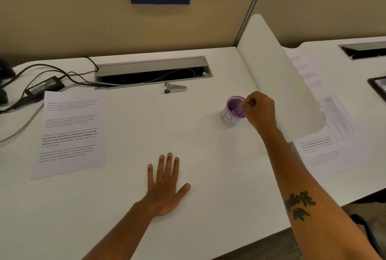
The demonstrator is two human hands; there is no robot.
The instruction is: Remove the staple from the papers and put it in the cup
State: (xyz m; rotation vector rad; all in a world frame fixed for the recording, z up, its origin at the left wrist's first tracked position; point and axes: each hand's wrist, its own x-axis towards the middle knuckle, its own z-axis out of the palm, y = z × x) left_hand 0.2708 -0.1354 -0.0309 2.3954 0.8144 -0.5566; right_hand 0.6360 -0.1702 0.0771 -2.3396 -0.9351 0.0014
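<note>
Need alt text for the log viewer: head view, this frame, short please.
A person's right hand, fingers pinched, is at the rim of a purple cup on a white desk; any staple is too small to see. The left hand lies flat on the desk. A staple remover lies behind, a printed sheet at left.

Right hand (260, 111) fingers (249, 102) pinched over the purple cup (234, 111); left hand (165, 184) flat.
</note>
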